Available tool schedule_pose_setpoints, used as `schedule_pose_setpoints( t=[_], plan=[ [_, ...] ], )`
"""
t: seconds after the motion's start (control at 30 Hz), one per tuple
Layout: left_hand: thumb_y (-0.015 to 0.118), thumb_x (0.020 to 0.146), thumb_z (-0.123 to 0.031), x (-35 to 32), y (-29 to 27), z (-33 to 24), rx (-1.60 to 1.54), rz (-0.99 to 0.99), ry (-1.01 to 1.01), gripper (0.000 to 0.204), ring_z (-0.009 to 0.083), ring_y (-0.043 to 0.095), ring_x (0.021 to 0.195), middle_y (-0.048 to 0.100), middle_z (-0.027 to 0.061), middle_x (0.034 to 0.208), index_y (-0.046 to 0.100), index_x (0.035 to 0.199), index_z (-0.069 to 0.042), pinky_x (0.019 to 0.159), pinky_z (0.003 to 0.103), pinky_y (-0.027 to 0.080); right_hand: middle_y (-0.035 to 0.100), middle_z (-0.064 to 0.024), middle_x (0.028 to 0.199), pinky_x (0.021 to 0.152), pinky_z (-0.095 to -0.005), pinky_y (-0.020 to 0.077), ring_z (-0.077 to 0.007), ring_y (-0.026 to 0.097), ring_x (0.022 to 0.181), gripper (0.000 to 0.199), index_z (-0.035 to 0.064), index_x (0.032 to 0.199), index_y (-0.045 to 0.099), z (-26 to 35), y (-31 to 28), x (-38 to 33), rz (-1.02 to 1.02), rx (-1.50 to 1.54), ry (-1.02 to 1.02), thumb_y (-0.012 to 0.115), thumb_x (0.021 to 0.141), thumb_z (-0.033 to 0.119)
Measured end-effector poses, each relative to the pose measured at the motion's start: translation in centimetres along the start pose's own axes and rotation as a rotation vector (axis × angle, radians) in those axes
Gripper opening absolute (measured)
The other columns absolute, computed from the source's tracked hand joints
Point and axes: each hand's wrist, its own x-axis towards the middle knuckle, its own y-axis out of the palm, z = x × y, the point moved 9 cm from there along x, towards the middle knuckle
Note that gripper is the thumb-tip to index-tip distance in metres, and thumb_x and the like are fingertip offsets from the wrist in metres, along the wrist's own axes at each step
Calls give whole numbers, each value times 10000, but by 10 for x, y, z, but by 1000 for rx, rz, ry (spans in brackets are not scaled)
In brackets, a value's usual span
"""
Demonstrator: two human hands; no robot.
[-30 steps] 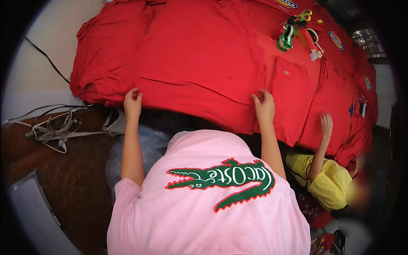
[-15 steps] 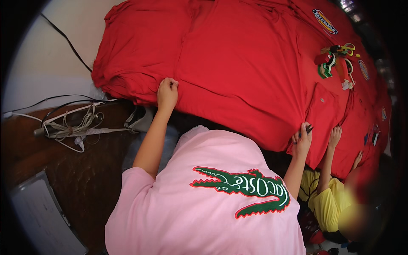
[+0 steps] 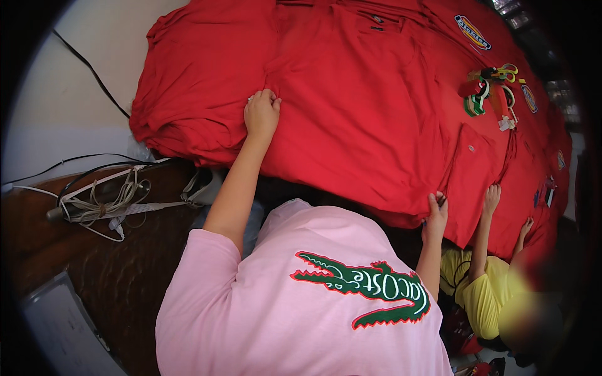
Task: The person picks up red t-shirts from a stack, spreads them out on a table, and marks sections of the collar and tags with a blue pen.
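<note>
A wide red garment [image 3: 351, 119], apparently a shirt, lies spread over the table in front of me, with its near edge hanging toward my body. My left hand [image 3: 262, 114] is closed on the cloth, fingertips pinching it beside a bunched red pile. At the right end of the near edge, my right hand [image 3: 436, 214] has its fingers closed at the hem. A small dark thing [image 3: 441, 200] pokes out at those fingers; most of it is hidden and I cannot make out its kind.
More red garments [image 3: 194, 75] lie heaped on the left. Scissors with yellow handles [image 3: 506, 72] and tape rolls [image 3: 476, 100] rest on cloth to the right. A co-worker in yellow [image 3: 486, 294] has hands [image 3: 493, 199] on the red cloth. Cables [image 3: 106, 194] hang at left.
My left hand has moved up and right across the cloth, while my right hand has shifted slightly left and down. The cloth has shifted, and a small label now shows near the top.
</note>
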Motion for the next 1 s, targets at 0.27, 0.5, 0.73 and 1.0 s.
schedule_pose_setpoints(
  t=[0.27, 0.5, 0.73, 1.0],
  plan=[
    [687, 973, -209, -65, -12, 63, -640, 429, -492, 254, 226, 676, 783, 699, 142, 990, 625, 1093, 6, 608, 368, 547, 487, 76, 745, 447, -227, 312, -46, 447, 568, 183, 172, 963, 543, -64, -36, -56, 195, -302, 342, 706, 933, 95],
    [715, 918, -154, -144, -84, 122, 8, 827, -487, 210, 199, 666, 567, 636, 114, 700, 614, 913, 29, 520, 344, 508, 552, 25, 660, 457, -256, 326, -73, 432, 490, 114, 96, 928, 657, -172, -83, -122, 475, -544, 592, 752, 866, 95],
    [776, 872, -186, -83, -44, 23, -354, 683, -367, 249, 207, 636, 599, 699, 140, 706, 669, 866, 38, 611, 361, 505, 575, 40, 620, 480, -246, 319, -52, 441, 515, 228, 131, 809, 648, -12, -16, -28, 257, -517, 288, 784, 887, 297],
    [782, 881, -191, 27, 56, -13, -616, 280, -104, 504, 248, 644, 1186, 652, 186, 1312, 620, 1305, 29, 1009, 358, 513, 675, 1, 867, 491, -240, 370, -31, 428, 541, 284, 48, 1141, 673, 74, 92, 116, 25, 6, -111, 768, 879, 101]
  ],
)
